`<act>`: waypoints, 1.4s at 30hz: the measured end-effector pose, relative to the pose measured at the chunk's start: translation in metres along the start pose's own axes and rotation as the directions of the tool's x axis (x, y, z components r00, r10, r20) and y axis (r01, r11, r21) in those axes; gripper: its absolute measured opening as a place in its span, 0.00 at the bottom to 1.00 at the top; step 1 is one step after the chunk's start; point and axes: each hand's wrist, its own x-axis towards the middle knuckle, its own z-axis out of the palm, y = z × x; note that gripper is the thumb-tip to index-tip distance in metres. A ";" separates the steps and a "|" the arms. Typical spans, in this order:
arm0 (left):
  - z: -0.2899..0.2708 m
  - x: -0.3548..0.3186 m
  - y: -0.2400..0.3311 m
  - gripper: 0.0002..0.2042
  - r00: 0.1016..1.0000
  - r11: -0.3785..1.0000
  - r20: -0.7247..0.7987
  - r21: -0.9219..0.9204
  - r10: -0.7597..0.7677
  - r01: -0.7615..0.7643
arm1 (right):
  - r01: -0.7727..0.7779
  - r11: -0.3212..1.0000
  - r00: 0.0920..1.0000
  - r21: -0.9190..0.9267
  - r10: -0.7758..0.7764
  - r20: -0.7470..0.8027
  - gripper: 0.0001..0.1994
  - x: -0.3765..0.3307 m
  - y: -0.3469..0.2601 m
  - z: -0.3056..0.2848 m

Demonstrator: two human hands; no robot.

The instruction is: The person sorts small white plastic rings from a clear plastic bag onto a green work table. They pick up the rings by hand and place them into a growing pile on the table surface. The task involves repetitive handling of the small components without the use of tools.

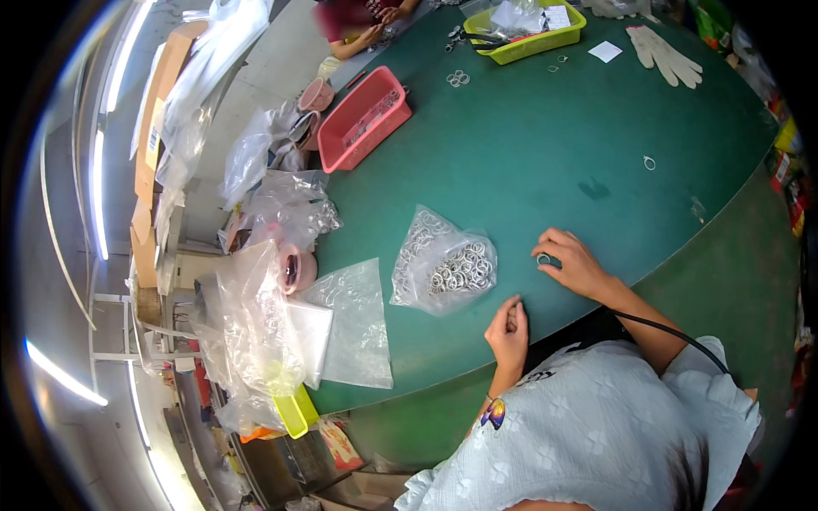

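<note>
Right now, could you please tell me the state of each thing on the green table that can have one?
Left hand: loosely curled on the table edge; whether it holds anything is unclear.
Right hand: fingertips on a small metal ring.
Clear bag of rings: lying flat, partly filled.
Red basket: upright, nearly empty.
Yellow-green tray: upright, holding papers and bags.
White glove: lying flat, unworn.

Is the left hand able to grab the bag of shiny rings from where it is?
Probably yes. The left hand rests on the green table close to the clear bag of rings, with only bare tabletop between them.
</note>
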 end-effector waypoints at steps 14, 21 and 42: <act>0.003 0.003 0.001 0.07 0.998 0.998 0.060 0.055 -0.027 0.023 | 0.031 0.998 0.999 -0.046 -0.031 -0.010 0.11 0.002 0.004 0.006; 0.002 0.005 0.008 0.07 0.998 0.995 0.062 0.091 0.028 -0.034 | 0.041 0.996 0.999 -0.076 -0.042 -0.001 0.07 0.004 0.005 0.005; 0.001 0.004 0.007 0.06 0.998 0.995 0.053 0.096 0.022 -0.027 | 0.013 0.998 1.000 -0.064 -0.015 -0.023 0.06 0.005 0.002 0.006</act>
